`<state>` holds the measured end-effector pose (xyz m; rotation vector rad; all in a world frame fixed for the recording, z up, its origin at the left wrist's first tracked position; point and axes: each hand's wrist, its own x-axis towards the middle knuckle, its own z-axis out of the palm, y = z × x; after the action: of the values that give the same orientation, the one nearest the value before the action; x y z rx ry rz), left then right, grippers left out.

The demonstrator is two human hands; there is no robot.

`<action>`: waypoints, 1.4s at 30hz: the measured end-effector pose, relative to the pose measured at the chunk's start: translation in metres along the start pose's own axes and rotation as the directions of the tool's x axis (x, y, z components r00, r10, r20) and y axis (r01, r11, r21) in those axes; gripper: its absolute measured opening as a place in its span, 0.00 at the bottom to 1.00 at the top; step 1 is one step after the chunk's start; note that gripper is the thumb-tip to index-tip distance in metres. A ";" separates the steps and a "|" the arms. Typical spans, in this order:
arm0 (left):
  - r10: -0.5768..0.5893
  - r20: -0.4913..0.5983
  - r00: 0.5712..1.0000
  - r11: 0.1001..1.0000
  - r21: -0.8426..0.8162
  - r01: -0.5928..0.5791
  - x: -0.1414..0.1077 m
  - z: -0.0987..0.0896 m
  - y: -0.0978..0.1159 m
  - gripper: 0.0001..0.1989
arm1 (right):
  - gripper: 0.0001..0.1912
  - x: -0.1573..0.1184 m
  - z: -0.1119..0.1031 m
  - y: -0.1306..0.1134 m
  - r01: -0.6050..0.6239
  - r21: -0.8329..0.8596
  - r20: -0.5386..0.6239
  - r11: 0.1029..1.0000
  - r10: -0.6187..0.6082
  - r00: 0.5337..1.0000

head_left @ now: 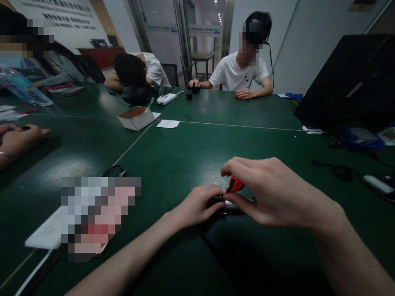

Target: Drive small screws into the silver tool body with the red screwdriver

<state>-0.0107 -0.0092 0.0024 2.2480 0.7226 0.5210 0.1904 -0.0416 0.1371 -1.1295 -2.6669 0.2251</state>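
Note:
My left hand (200, 205) rests low over the green table, its fingers closed round a small black object (216, 200) that is mostly covered. Just to its right, my right hand (268, 189) pinches a red-and-black handle (235, 184), which looks like a screwdriver's. The handle slants, its lower end close to my left fingertips. Any shaft is hidden. Beneath my right thumb lies a dark, shiny, long piece (236, 209), partly covered by the hands; I cannot tell whether it joins the black object.
Left of my forearm lie a white power bank or phone-like slab (43, 234) and blurred pink items. Ahead are an open white box (135, 119) and a paper slip (168, 123). A black monitor (345, 82) and cables (339, 170) stand right. Other people sit around the table.

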 end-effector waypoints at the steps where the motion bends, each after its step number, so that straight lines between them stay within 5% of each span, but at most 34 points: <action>1: 0.007 -0.004 1.000 1.000 -0.007 -0.007 0.000 0.000 0.000 0.08 | 0.08 -0.001 -0.001 0.000 0.009 0.039 0.018 0.999 -0.010 1.000; 7: 0.022 0.000 1.000 1.000 -0.008 -0.022 0.000 0.000 -0.001 0.07 | 0.10 -0.001 -0.002 0.000 0.026 0.128 0.065 0.991 -0.035 0.997; 12: 0.022 -0.012 1.000 0.999 0.033 -0.022 -0.001 0.000 -0.001 0.07 | 0.06 0.000 0.002 0.000 -0.015 -0.024 -0.009 1.000 0.014 1.000; 18: 0.005 0.012 1.000 0.999 0.043 -0.006 -0.001 0.000 -0.002 0.09 | 0.13 0.000 0.002 -0.001 -0.038 -0.164 -0.068 0.986 0.027 0.997; 23: 0.024 -0.010 1.000 1.000 0.005 -0.024 0.000 0.000 -0.002 0.08 | 0.08 0.001 0.000 0.001 -0.004 -0.017 -0.019 1.000 0.003 1.000; 28: 0.027 -0.005 1.000 1.000 0.004 -0.027 0.000 0.002 -0.003 0.08 | 0.13 0.000 0.003 0.004 0.021 0.102 0.016 0.995 -0.023 1.000; 34: 0.013 -0.004 1.000 0.999 0.036 -0.013 0.000 0.001 -0.002 0.07 | 0.07 0.002 0.006 0.004 -0.004 -0.065 -0.062 0.998 0.000 0.998; 38: -0.004 -0.004 1.000 0.999 0.034 0.004 0.000 -0.001 0.000 0.08 | 0.14 0.003 0.008 0.003 -0.024 -0.182 -0.117 0.983 0.002 0.993; 42: 0.004 -0.004 1.000 1.000 0.027 -0.004 0.000 0.000 -0.001 0.07 | 0.11 0.002 0.005 0.002 -0.022 -0.153 -0.085 0.988 0.009 0.996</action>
<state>-0.0112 -0.0087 0.0023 2.2746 0.7320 0.5204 0.1890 -0.0392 0.1323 -1.1774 -2.6391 -0.0264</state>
